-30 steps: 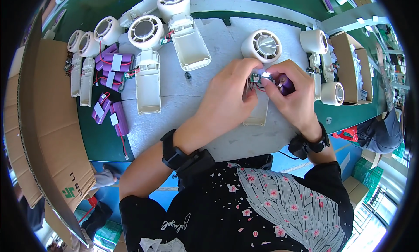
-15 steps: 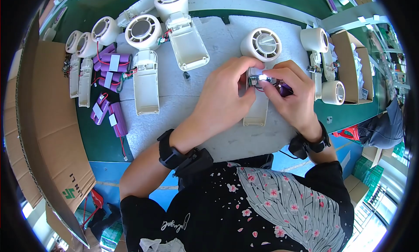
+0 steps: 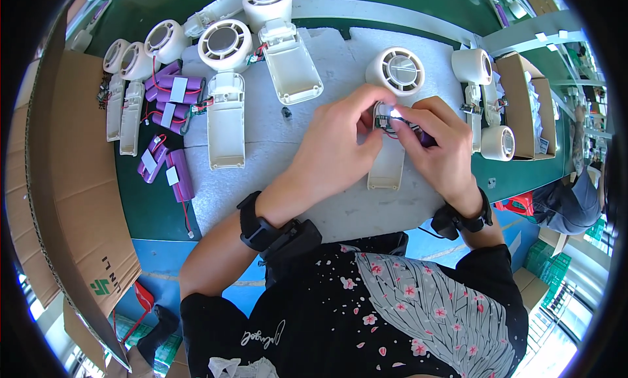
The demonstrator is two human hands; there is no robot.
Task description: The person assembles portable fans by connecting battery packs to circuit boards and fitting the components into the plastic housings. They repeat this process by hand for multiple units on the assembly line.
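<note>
Purple cell (image 3: pixel 427 140) has slipped further under the right hand (image 3: pixel 442 141), which we see grasping it; left hand (image 3: pixel 337 139) curls round the circuit board (image 3: pixel 383 121), grip unclear; board lies between both, at the far end of the white housing (image 3: pixel 386 170), long axis toward us

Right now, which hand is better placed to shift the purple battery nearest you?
Probably the right hand: the purple battery shows within its grasp, while the left hand is at the circuit board.
</note>
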